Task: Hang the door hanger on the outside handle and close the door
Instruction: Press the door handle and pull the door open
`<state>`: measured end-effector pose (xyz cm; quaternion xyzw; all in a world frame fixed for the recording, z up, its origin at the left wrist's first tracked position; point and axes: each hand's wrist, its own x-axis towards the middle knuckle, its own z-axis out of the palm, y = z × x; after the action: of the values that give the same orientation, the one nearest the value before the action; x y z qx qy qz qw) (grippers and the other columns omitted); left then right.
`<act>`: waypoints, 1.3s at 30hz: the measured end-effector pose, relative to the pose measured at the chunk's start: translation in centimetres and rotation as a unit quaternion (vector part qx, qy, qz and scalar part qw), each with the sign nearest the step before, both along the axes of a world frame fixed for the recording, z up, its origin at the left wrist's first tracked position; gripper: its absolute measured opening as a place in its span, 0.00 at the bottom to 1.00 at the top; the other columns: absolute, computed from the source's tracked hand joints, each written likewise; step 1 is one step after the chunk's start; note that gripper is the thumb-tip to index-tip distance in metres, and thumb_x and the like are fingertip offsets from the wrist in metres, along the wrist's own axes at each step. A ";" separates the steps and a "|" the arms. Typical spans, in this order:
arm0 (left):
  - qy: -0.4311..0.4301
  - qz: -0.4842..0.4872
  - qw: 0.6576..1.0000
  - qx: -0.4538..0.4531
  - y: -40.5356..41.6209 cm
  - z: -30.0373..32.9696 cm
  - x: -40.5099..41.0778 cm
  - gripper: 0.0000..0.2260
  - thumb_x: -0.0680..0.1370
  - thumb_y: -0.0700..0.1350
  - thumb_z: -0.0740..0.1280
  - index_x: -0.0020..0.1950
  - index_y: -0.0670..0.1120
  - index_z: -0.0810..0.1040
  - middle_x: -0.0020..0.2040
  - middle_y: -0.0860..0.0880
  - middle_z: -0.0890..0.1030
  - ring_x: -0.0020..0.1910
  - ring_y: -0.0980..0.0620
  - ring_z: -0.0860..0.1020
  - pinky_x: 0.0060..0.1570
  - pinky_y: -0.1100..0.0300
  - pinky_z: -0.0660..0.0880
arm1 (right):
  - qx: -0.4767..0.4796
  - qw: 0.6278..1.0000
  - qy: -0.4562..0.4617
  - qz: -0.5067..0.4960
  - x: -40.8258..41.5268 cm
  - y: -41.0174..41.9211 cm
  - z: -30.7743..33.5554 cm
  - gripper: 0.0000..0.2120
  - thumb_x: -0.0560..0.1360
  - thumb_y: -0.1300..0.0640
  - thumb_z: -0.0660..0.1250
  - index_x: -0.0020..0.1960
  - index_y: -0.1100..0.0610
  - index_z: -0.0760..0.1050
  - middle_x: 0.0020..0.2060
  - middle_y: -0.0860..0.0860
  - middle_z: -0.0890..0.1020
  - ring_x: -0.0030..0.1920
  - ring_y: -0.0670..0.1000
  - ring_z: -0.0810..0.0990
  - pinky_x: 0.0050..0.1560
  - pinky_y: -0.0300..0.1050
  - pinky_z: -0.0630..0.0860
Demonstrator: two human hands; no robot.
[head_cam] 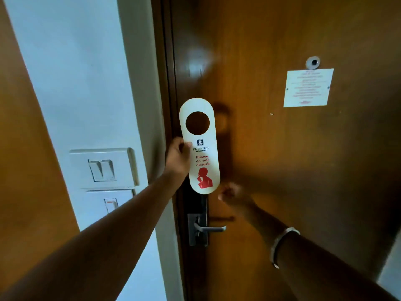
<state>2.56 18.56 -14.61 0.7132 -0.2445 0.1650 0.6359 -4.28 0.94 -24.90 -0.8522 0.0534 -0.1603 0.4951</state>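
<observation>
A white "Please do not disturb" door hanger point(200, 146) with a round hole near its top is held upright in front of the brown wooden door point(271, 159). My left hand point(176, 157) grips the hanger's left edge at mid-height. My right hand point(233, 195), blurred, is close to the door just right of the hanger's lower end, fingers curled with nothing in them. Below both hands, a metal lever handle point(211, 228) on its lock plate points right. The door sits shut in its frame; the outside handle is hidden.
A white notice point(308, 88) and a peephole point(313, 62) are on the door's upper right. Wall switch plates point(104, 168) sit left of the door frame point(167, 83). A bracelet circles my right wrist.
</observation>
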 end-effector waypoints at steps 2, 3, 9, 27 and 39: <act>-0.014 0.053 0.998 0.026 1.3 -1.0 0.7 0.06 0.83 0.47 0.62 0.54 0.44 0.72 0.47 0.51 0.80 0.43 0.54 0.80 0.33 0.67 0.75 | -0.115 0.993 0.032 -0.019 0.3 2.3 -2.9 0.16 0.78 0.54 0.66 0.65 0.56 0.73 0.59 0.52 0.79 0.60 0.52 0.78 0.54 0.39 0.74; -0.023 0.060 0.997 0.030 1.6 -1.4 1.2 0.06 0.83 0.47 0.61 0.54 0.44 0.72 0.49 0.48 0.79 0.45 0.51 0.79 0.35 0.64 0.75 | -0.168 0.985 0.041 -0.025 0.2 3.4 -4.4 0.21 0.78 0.51 0.66 0.69 0.54 0.70 0.65 0.51 0.76 0.66 0.51 0.75 0.61 0.41 0.72; 0.000 0.082 0.996 0.028 1.9 -2.5 0.2 0.09 0.84 0.46 0.58 0.59 0.43 0.71 0.50 0.51 0.76 0.43 0.56 0.76 0.30 0.72 0.68 | -0.360 0.924 0.128 -0.016 0.7 7.1 -10.5 0.39 0.75 0.47 0.69 0.78 0.56 0.53 0.76 0.57 0.65 0.75 0.59 0.64 0.72 0.52 0.66; -0.027 0.036 0.998 0.033 1.7 -2.2 -0.3 0.12 0.85 0.46 0.59 0.63 0.39 0.70 0.59 0.42 0.81 0.54 0.46 0.81 0.48 0.53 0.82 | -0.323 0.936 0.137 -0.014 2.3 7.1 -17.7 0.50 0.71 0.47 0.73 0.79 0.53 0.41 0.80 0.55 0.53 0.79 0.58 0.51 0.77 0.56 0.48; -0.070 0.031 0.997 -0.003 4.0 -3.4 -3.1 0.06 0.84 0.49 0.59 0.50 0.49 0.69 0.43 0.58 0.81 0.41 0.66 0.81 0.32 0.74 0.75 | -0.420 0.894 0.154 0.032 -2.5 7.0 -15.8 0.46 0.73 0.46 0.71 0.79 0.56 0.46 0.77 0.57 0.61 0.76 0.59 0.62 0.74 0.53 0.63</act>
<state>-0.58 22.53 -17.97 0.7050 -0.2658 0.2347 0.6142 -6.74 7.97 -40.70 -0.9961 0.0292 -0.0188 0.0816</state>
